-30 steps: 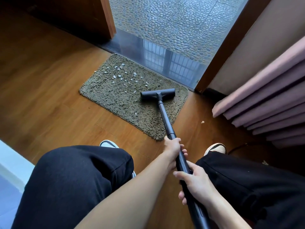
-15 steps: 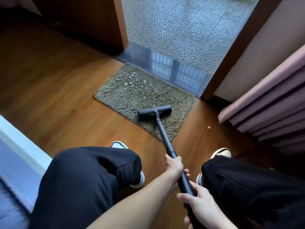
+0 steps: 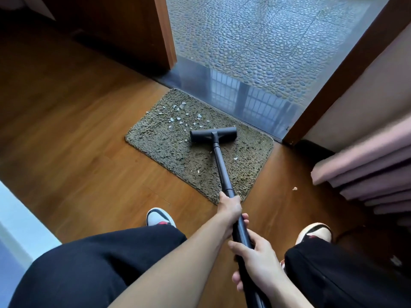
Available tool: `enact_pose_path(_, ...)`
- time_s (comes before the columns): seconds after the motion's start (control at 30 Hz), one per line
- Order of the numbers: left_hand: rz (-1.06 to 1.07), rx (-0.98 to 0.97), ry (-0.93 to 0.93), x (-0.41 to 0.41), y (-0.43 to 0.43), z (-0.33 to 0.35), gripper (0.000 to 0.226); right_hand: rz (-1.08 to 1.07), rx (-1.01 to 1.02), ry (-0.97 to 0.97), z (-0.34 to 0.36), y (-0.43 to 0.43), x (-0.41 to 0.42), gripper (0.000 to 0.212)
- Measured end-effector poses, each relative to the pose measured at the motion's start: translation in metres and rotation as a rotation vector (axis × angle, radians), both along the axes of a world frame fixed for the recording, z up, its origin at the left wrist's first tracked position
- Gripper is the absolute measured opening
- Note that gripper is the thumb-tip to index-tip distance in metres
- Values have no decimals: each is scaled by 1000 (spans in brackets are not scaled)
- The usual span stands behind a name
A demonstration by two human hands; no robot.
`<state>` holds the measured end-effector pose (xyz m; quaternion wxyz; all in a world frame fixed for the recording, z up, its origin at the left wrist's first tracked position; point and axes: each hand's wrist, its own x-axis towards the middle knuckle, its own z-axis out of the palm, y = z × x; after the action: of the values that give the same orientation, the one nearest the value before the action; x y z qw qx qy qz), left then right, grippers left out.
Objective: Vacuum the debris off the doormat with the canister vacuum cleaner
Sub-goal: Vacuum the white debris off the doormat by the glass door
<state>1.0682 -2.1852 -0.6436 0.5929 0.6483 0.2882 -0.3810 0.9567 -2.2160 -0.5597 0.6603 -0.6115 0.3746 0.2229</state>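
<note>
1. We are in the sweeping step. The floor head (image 3: pixel 213 134) sits flat on the doormat (image 3: pixel 155 147), near its middle. The wand (image 3: pixel 221 165) runs back toward 6 o'clock into our grip. The canister itself is out of view.
2. Our left hand (image 3: pixel 230 207) is wrapped round the wand just above the mat's near edge. Our right hand (image 3: pixel 258 261) is curled round the wand lower down, closer to our body. Both hands are grasping the wand.
3. The debris (image 3: pixel 182 117) is pale flakes, mostly clustered just beyond the floor head at 11 o'clock, toward the mat's far-left corner. A few stray flakes (image 3: pixel 235 158) lie at about 5 o'clock from the head, beside the wand. One fleck (image 3: pixel 295 188) sits off the mat on the wooden floor (image 3: pixel 77 152), at about 4 o'clock.
4. We judge the job partway done, since the main cluster is not yet picked up.
5. The next move calls for pushing the head forward and left toward 11 o'clock, keeping it flat so the suction seals against the pile. After that we would draw it back over the strays at 5 o'clock.
6. The shaggy pile may grab the head and drag the mat across the floor, so we judge that light, even pressure suits best.
</note>
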Motion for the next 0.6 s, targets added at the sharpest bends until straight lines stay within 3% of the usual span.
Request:
enact_pose_path(0.37,-15,-17,-41,66,-20,-11,25,-10,4,5,-9,-20,61,6)
enact_pose_path(0.6,-10,-5,-12,39,-14,0,34,55,-1,35,14,-20,36,9)
